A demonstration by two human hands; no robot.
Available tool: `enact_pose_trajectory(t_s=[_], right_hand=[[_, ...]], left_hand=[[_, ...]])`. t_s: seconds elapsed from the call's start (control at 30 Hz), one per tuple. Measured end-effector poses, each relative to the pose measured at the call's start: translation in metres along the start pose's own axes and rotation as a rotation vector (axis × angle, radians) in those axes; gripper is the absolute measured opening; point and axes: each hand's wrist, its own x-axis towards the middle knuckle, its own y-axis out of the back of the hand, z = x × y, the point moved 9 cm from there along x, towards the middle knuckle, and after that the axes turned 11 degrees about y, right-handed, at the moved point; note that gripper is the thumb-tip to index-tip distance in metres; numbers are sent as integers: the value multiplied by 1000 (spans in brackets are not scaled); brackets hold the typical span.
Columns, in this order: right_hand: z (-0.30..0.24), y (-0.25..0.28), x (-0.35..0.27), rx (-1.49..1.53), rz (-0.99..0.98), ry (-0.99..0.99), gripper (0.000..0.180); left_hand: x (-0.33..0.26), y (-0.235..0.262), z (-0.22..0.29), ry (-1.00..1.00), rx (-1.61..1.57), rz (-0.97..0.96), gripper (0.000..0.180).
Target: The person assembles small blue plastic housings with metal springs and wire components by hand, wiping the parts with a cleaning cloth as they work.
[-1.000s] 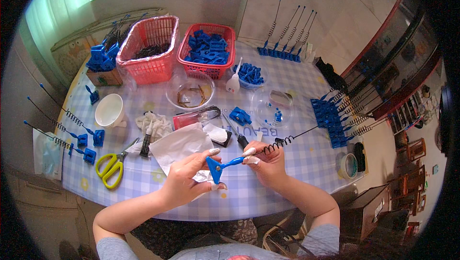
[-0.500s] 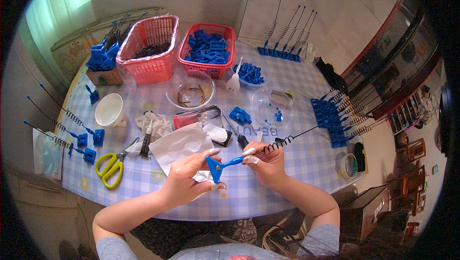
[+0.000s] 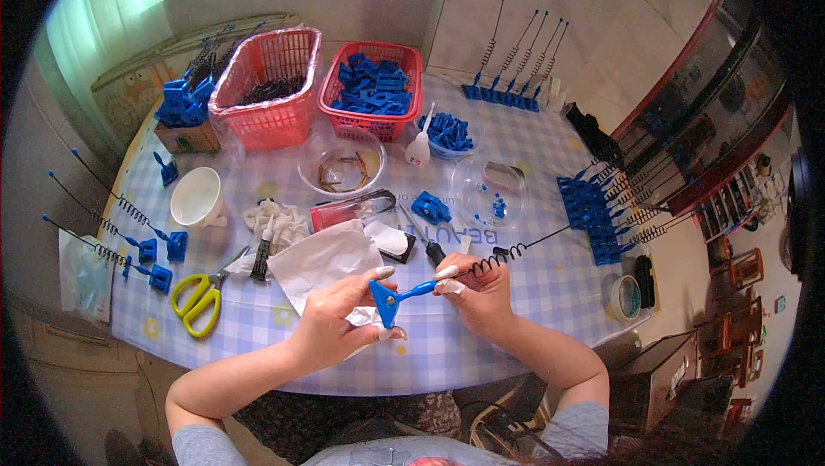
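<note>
Above the near edge of the table, both my hands hold one piece: a blue plastic clip with a blue stem and a coiled black wire. My left hand [image 3: 331, 316] pinches the triangular blue clip [image 3: 384, 304] between thumb and fingers, with a bit of white tissue under it. My right hand [image 3: 483, 298] is closed round the joint of the blue stem [image 3: 418, 289] and the wire, and a scrap of white shows at its thumb. From there the coiled black wire [image 3: 507, 255] runs up to the right. A sheet of white paper [image 3: 326, 264] lies just beyond my left hand.
Yellow-handled scissors [image 3: 199, 304], a black tube [image 3: 261, 260] and a white cup [image 3: 197, 197] stand or lie leftward. Farther back are two red baskets [image 3: 371, 127] and a clear bowl [image 3: 342, 191]. Finished-looking blue clips with wires [image 3: 589, 219] line the right edge.
</note>
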Motion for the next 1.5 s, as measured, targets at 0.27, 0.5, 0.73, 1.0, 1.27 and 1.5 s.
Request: enact_pose_trajectory(t_s=[0.27,0.5,0.73,1.0,1.27,1.5], right_hand=[[0,-1,0,-28,-8,-24,10],[-1,-2,1,-14,-17,-14,11],[-2,-2,0,-14,-11,-17,12],[-3,0,0,-135,15,-33,9],[-3,7,2,-182,89,-102,10],[-1,2,1,-149,37,-86,17]], left_hand=[[-1,0,3,-37,19,9,60],[-1,-1,-2,-19,-4,6,59],[-1,-1,-1,-16,-18,-1,58],[1,-9,-22,177,-199,-84,54],[11,-1,-12,120,-204,-39,56],[11,-10,-35,267,-528,-121,50]])
